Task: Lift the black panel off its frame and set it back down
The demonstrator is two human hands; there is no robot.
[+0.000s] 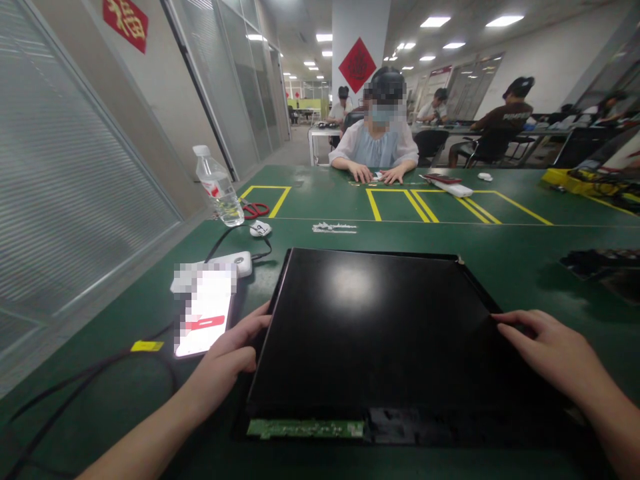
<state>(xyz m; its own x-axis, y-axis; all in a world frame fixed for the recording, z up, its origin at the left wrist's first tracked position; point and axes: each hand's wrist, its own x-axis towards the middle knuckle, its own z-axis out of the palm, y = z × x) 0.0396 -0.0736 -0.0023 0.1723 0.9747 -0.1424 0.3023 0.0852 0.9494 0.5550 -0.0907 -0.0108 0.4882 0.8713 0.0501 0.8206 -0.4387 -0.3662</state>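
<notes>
A large black display panel (380, 340) lies flat on the green table, with a light reflected near its far edge. A green circuit board strip (306, 428) runs along its near edge at the left. My left hand (233, 347) grips the panel's left edge, its fingertips partly hidden at the side. At the right edge, my right hand (545, 343) pinches the panel's rim between thumb and fingers.
Left of the panel are a lit phone (206, 313), a white device (243, 264), black cables (75, 380) and a water bottle (223, 190). Red-handled scissors (256, 210) lie behind. Across the table (300, 200) sits a person. Dark parts (600, 263) lie at right.
</notes>
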